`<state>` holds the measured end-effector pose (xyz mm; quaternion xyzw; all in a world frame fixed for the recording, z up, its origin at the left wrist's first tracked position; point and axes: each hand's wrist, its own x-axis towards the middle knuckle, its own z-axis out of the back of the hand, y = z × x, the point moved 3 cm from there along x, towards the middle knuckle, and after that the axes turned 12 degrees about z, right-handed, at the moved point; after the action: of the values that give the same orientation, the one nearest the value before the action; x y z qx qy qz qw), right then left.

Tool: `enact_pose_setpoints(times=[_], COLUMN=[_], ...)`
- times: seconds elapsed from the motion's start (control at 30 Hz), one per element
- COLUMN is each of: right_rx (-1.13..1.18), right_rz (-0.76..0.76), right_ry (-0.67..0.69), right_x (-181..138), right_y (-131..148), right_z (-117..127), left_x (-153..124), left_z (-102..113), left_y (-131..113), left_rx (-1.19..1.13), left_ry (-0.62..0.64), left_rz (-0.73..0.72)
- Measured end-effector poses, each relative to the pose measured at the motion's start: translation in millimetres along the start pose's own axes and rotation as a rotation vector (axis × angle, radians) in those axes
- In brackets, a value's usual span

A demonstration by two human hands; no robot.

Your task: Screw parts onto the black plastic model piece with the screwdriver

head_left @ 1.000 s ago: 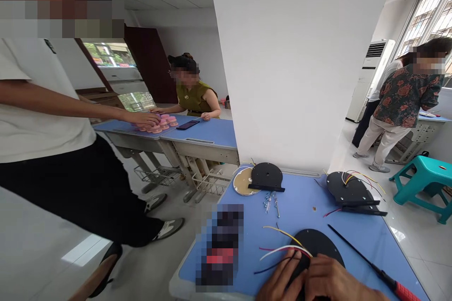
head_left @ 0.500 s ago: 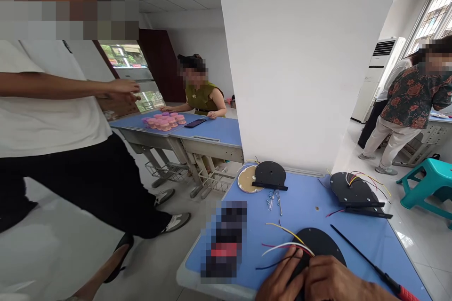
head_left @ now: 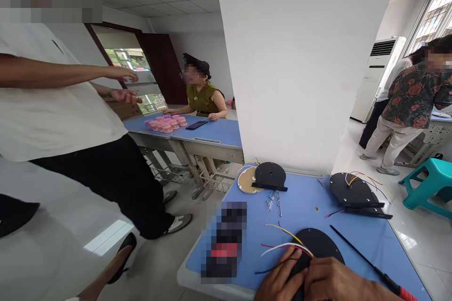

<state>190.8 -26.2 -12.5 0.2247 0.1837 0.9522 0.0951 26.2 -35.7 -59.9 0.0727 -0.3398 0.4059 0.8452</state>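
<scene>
At the near edge of the blue table [head_left: 310, 202], my left hand [head_left: 278, 280] and my right hand [head_left: 335, 280] rest together on a black round plate [head_left: 318, 244]. Yellow, white, red and dark wires [head_left: 286, 244] fan out from under my fingers. The fingers of both hands are curled and pinched over the spot where the wires meet the plate. A long black screwdriver with a red handle [head_left: 367, 263] lies just right of my right hand.
Farther back lie a black plate on a tan disc [head_left: 270, 175], small screws [head_left: 273, 200], and another wired black plate [head_left: 353, 190]. A white pillar [head_left: 300, 66] stands behind. A person in a white shirt [head_left: 60, 113] stands left; others work at blue desks [head_left: 197, 131]. A teal stool [head_left: 429, 181] is right.
The person in the white shirt has lifted a hand off the pink items on the far desk and stepped closer. My hands have barely moved on the plate.
</scene>
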Motion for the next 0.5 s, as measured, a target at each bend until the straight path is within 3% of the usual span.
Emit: enact_pose_setpoints(times=[0.1, 0.17, 0.3, 0.37, 0.5], right_rx=[-0.045, -0.046, 0.005, 0.005, 0.003], right_rz=[0.054, 0.082, 0.079, 0.068, -0.033], right_ry=[-0.031, -0.026, 0.020, 0.024, 0.072], right_x=[-1, -1, 0, -1, -1], right_y=[-3, -3, -2, 0, 2], right_z=[-6, -7, -4, -1, 4], left_x=[-5, -8, -11, -10, -13], left_z=[-6, -9, -8, -8, -32], left_y=[1, 3, 13, 19, 24], left_rx=[-0.033, -0.128, -0.510, -0.687, -0.783], left_ry=[0.060, 0.165, 0.408, 0.472, 0.588], left_rz=[0.030, 0.092, 0.294, 0.380, 0.464])
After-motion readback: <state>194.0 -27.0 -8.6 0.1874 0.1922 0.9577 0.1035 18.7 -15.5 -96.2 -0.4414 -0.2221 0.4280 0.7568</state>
